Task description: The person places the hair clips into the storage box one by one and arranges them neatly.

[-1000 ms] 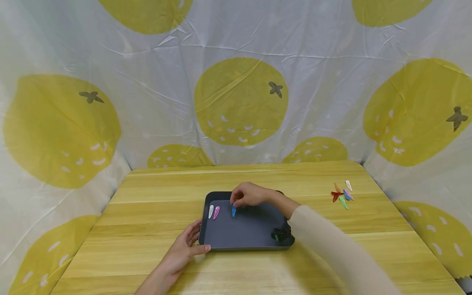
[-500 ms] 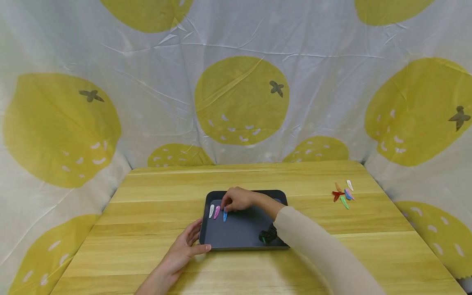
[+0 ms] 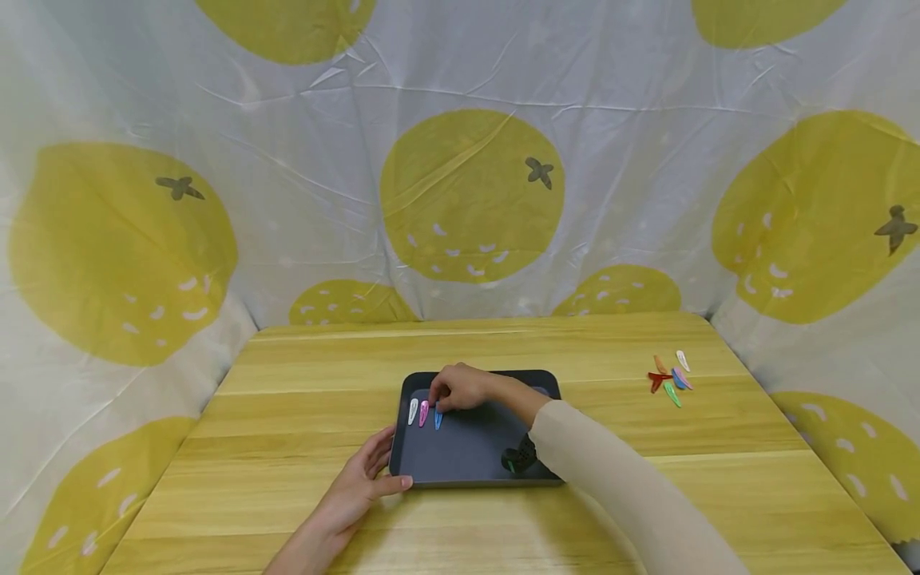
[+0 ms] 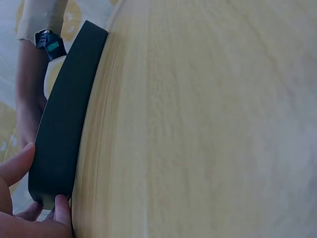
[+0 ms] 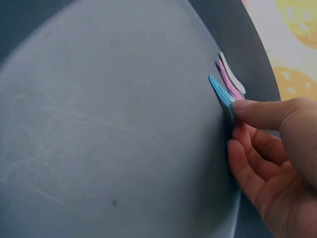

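My right hand [image 3: 463,387] pinches a blue snap hair clip [image 5: 221,91] between thumb and fingers, low over the dark grey tray [image 3: 467,463]. Beside it in the tray lie a pink hair clip [image 3: 424,414] and a white hair clip [image 3: 413,411], side by side near the left wall. The right wrist view has the blue clip's free end pointing away from the fingertips, close to the pink one. My left hand [image 3: 359,485] grips the tray's left front corner, its thumb on the rim and the other fingers along the outer wall [image 4: 64,119].
On the wooden table [image 3: 287,431], at the far right, lies a loose group of several hair clips, among them a red clip [image 3: 656,382], a green clip [image 3: 672,394] and a white clip [image 3: 682,361]. A lemon-print curtain [image 3: 467,200] hangs behind the table.
My right hand has moved left and slightly toward me with the blue clip, bringing it beside the pink one, then barely shifts in the last half second. My left hand stays at the tray corner.
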A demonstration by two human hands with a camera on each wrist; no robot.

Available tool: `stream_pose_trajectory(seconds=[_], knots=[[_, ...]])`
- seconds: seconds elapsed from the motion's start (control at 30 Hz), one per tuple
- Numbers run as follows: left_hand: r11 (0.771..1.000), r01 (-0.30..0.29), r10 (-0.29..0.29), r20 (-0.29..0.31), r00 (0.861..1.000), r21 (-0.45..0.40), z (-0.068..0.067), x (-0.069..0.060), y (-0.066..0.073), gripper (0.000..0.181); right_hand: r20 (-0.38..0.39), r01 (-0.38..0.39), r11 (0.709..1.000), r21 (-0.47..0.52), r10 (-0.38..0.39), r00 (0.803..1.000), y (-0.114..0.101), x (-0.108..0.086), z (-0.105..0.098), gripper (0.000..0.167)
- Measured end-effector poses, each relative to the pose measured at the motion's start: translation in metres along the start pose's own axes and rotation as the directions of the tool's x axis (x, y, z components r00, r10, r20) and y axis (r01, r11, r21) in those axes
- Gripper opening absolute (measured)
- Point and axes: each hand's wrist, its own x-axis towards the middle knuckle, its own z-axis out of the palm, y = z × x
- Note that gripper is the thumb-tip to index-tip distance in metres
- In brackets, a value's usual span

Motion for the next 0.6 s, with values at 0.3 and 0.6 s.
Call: stream_pose_trajectory(seconds=[0.3,0.6], knots=[[1.000,-0.013,0.013,0.006,1.000,0.004,-0.001,-0.001,0.001,0.092,-0.105,-0.012,0.994,-0.110,0.001,0.994,-0.007,0.002,0.007,0.004],[1.000,-0.007,0.007,0.000,1.000,-0.001,0.000,-0.001,0.000,0.092,-0.127,-0.060,0.989,-0.134,0.043,0.991,-0.016,0.000,0.009,0.005]])
